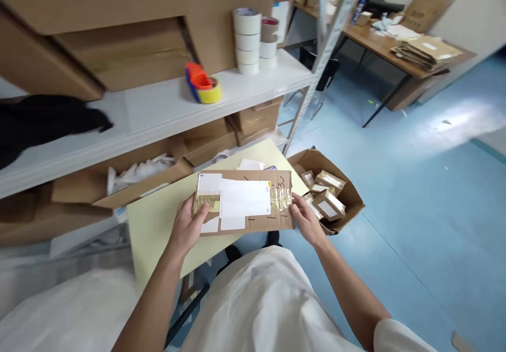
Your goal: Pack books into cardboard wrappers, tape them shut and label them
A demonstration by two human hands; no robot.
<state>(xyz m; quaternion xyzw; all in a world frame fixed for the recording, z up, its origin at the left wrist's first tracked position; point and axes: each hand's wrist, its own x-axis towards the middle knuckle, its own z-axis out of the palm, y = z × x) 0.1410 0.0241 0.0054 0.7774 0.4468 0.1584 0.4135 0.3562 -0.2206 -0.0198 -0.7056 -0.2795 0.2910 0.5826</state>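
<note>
A flat brown cardboard box is held level between my two hands, above the front edge of a pale yellow table. White labels and strips of clear tape cover its top, along with some black pen marks. My left hand grips the left end, thumb on top. On the right end, my right hand has its thumb at the edge; its other fingers are mostly hidden beneath. Behind the box, white paper lies on the table.
An open carton with several small labelled boxes stands right of the table. Tape rolls, a coloured tape dispenser and black cloth sit on the metal shelf. A wooden desk is at the back right.
</note>
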